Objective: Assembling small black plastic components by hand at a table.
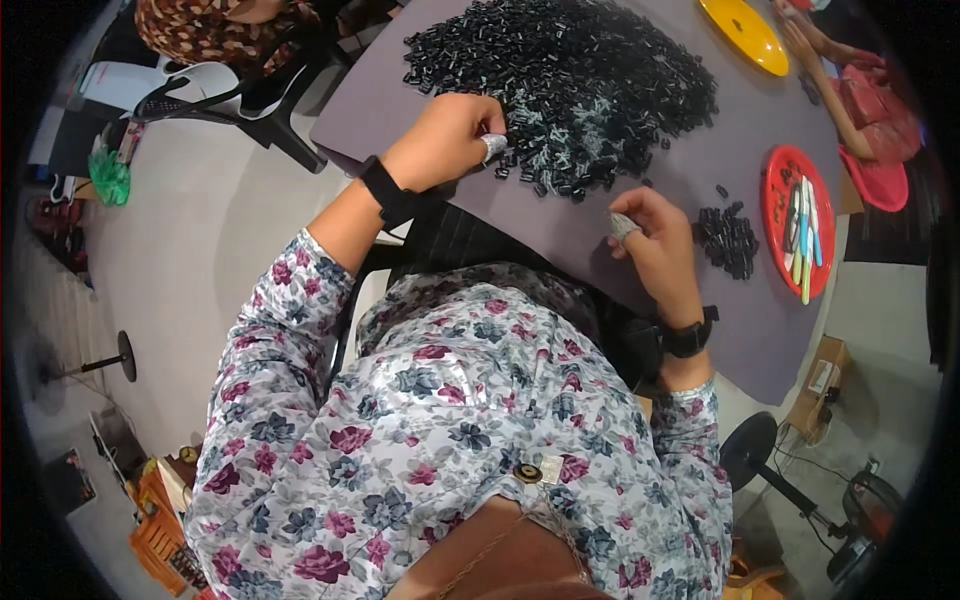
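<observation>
A broad heap of small black pieces (560,70), several with pale grey-green bits among them, spreads over the grey-covered table (735,350). My left hand (455,140) is closed at the heap's near left edge, its thumb wrapped in whitish tape. Whatever its fingers hold, if anything, is hidden. To the right, my right hand (658,235) hovers between the heap and a smaller pile of black pieces (728,240). Its fingers curl in toward a taped thumb, and anything pinched there is too small to make out. Both wrists wear black bands.
Beside the small pile sits a red plate (775,215) with several knives (805,235) and black scraps. A yellow plate (745,35) lies farther off, near another person's arms (830,80). A dark chair (270,110) stands at the far left, next to a person in patterned cloth.
</observation>
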A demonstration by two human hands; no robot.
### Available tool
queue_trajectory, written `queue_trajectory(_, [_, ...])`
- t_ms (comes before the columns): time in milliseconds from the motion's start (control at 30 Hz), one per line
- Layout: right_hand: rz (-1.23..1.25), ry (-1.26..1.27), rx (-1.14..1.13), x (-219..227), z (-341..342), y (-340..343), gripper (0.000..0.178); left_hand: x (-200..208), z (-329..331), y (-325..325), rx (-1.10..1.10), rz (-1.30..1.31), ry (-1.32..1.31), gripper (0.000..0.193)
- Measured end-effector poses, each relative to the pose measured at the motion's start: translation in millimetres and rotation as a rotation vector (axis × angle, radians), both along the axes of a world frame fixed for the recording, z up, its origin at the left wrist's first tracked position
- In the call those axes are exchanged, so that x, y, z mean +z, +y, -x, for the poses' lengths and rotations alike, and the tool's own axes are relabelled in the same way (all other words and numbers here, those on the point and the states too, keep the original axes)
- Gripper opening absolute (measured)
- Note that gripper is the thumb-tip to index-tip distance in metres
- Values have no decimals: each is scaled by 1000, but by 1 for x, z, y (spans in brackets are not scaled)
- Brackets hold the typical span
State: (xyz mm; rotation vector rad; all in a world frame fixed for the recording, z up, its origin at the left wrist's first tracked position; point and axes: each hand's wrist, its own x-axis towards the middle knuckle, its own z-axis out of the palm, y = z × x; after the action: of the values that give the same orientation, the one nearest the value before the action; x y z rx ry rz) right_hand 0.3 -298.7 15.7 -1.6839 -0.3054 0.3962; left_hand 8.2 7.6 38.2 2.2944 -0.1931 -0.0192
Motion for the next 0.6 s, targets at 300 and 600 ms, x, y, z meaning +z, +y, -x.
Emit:
queue_trajectory(300, [-276,-67,51,9,-10,49,19,4,15,-27,-78,621,167,9])
queue_trajectory(600, [-399,76,76,0,-12,46,21,3,15,-28,-106,861,434,17])
